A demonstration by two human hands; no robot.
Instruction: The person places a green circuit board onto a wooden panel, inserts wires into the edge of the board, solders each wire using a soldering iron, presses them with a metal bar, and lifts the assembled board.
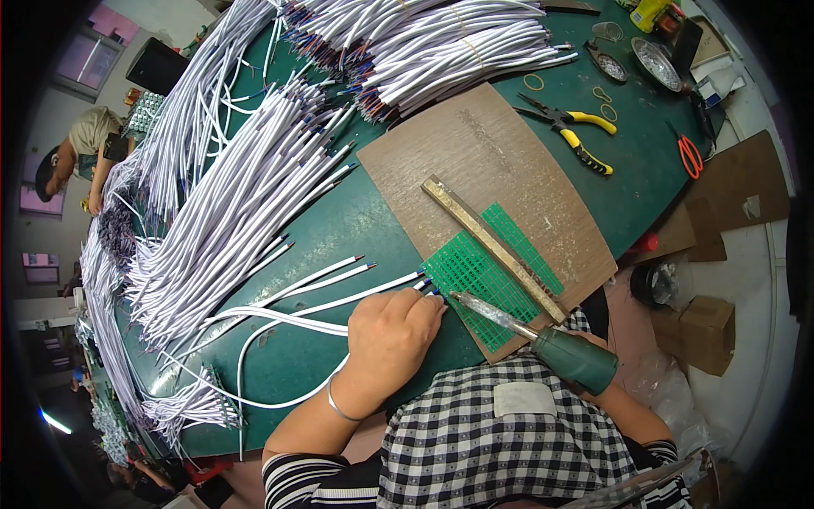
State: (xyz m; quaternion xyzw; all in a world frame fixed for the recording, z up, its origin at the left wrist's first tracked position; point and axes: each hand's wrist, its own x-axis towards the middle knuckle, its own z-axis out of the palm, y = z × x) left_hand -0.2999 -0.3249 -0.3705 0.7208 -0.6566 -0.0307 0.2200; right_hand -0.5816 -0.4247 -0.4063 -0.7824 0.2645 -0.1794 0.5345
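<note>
Head view, landmark: a brown board (551, 212) is lying on the green tabletop (365, 225), its near corner reaching toward the apron.
Left hand (392, 339): closing its fingers on white cables (318, 326), just beside the board's near-left edge; the blue-tipped ends are poking out at the board's edge.
Right hand (596, 341): gripping the green handle of a soldering iron (543, 338) near the board's near corner; the handle is hiding much of the hand.
Iron tip: pointing left over the board, close to the cable ends.
Green gridded sheet (466, 280): lying on the board, a narrow bar (494, 246) resting across it.
Cable bundles (246, 204): spreading left of and beyond the board.
Yellow-and-black pliers (563, 120): lying just beyond the board's far-right edge.
</note>
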